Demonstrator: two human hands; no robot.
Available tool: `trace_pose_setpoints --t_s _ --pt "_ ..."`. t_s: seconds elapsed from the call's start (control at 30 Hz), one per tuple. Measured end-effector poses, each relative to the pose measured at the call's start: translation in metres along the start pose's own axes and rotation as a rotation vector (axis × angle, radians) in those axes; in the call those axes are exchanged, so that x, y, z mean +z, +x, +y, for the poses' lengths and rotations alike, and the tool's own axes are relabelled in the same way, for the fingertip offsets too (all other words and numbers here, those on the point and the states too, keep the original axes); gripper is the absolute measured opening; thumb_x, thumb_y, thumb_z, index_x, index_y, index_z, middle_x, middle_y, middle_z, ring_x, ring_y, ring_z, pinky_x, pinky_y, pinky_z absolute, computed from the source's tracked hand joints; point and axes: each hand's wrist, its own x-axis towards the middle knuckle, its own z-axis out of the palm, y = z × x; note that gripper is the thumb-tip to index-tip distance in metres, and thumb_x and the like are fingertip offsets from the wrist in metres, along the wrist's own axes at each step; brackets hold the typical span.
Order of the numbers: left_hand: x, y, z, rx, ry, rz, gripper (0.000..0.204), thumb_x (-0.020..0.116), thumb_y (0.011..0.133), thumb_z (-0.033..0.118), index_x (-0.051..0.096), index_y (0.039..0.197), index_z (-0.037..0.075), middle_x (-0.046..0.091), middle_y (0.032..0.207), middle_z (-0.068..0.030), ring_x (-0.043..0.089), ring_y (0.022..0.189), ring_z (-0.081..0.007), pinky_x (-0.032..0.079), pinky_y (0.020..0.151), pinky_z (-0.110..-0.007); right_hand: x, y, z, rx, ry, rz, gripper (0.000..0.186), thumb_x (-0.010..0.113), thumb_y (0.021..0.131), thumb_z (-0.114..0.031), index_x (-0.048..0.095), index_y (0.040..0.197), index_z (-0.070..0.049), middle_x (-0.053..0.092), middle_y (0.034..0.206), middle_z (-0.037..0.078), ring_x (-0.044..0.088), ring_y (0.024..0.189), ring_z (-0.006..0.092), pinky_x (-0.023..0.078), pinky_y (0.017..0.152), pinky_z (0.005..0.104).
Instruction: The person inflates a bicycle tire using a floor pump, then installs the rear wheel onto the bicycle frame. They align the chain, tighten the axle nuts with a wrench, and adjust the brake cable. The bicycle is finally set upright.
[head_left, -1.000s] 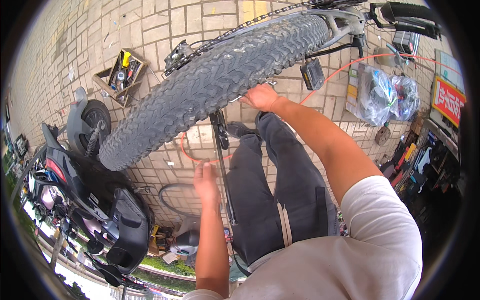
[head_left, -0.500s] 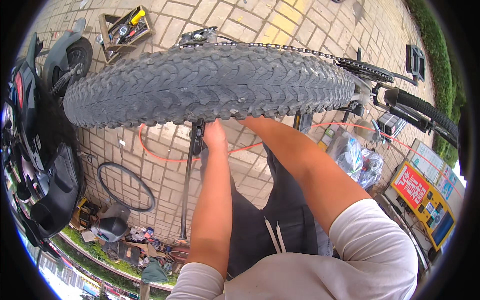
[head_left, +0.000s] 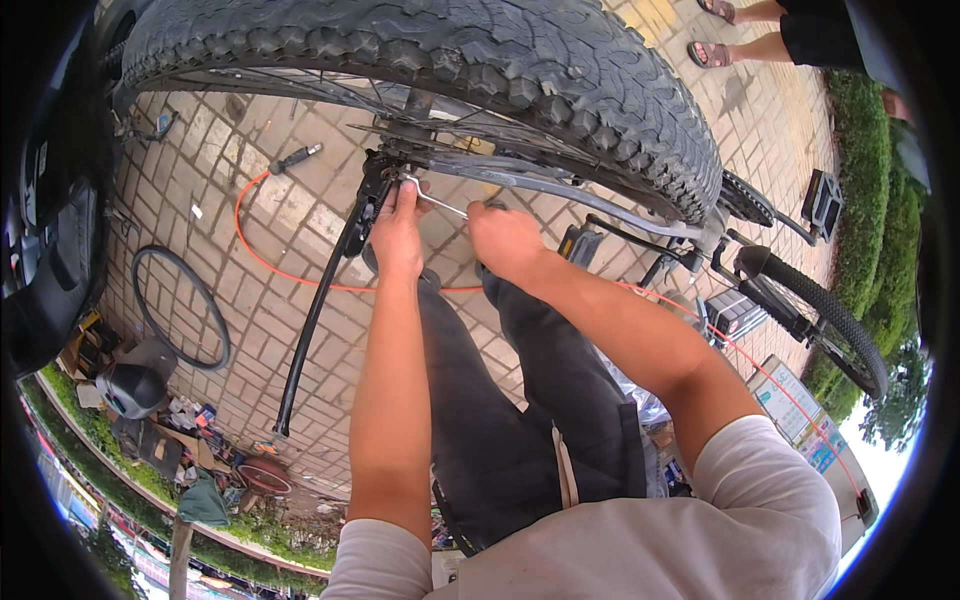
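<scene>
A bicycle's rear wheel with a knobby black tyre fills the top of the view. My right hand is closed in a fist round the handle of a thin silver wrench. The wrench's other end reaches the wheel hub, beside the grey frame tube. My left hand pinches that end, thumb uppermost, close to the axle; its fingertips are partly hidden. Just left of this hand, a black kickstand slants down toward the ground.
An orange air hose with a dark nozzle crosses the paving behind my hands. A loose tyre lies at left, near a black scooter. Another person's sandalled feet stand at upper right. Pedal sticks out at right.
My view has shifted, so the hub and both hands now show below the tyre. The wrench has come into sight between my hands. A person's legs have appeared at upper right.
</scene>
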Motion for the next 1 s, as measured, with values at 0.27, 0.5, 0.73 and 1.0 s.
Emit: trace_pose_setpoints --t_s 0.27,0.5,0.73,1.0 --pt "0.006 0.009 0.007 -0.234 -0.335 0.056 0.016 0.059 0.095 0.017 0.060 0.106 0.005 0.063 0.099 -0.0062 0.058 0.096 -0.0177 0.046 0.085 -0.034 -0.073 -0.016 -0.025 -0.117 0.195 0.044 0.014 0.052 0.079 -0.004 0.054 0.089 0.005 0.063 0.077 0.026 0.063 0.075 0.0449 0.051 0.071 0.0509" --pt "0.001 0.009 0.004 -0.211 -0.385 -0.037 0.019 0.060 0.094 0.016 0.060 0.111 0.007 0.064 0.107 -0.0057 0.057 0.103 -0.0170 0.045 0.087 -0.032 -0.043 -0.036 -0.012 0.100 0.127 0.114 0.015 0.056 0.082 -0.013 0.057 0.083 0.002 0.066 0.085 0.023 0.067 0.077 0.0392 0.053 0.066 0.0467" --pt "0.007 0.009 0.005 -0.067 0.109 0.007 0.051 0.069 0.088 0.029 0.055 0.129 0.002 0.060 0.125 -0.0056 0.051 0.116 -0.0150 0.036 0.100 -0.028 0.074 0.041 0.048 0.324 0.153 0.193 0.030 0.054 0.092 -0.035 0.063 0.098 -0.008 0.067 0.094 0.015 0.064 0.089 0.0371 0.051 0.077 0.0479" --pt "0.007 0.012 -0.002 -0.061 0.390 0.052 0.046 0.067 0.088 0.030 0.059 0.124 0.002 0.063 0.119 -0.0068 0.057 0.107 -0.0182 0.042 0.095 -0.030 0.114 0.065 0.074 0.280 0.028 0.222 0.031 0.056 0.091 -0.032 0.061 0.110 -0.008 0.067 0.095 0.017 0.063 0.092 0.0376 0.050 0.079 0.0481"
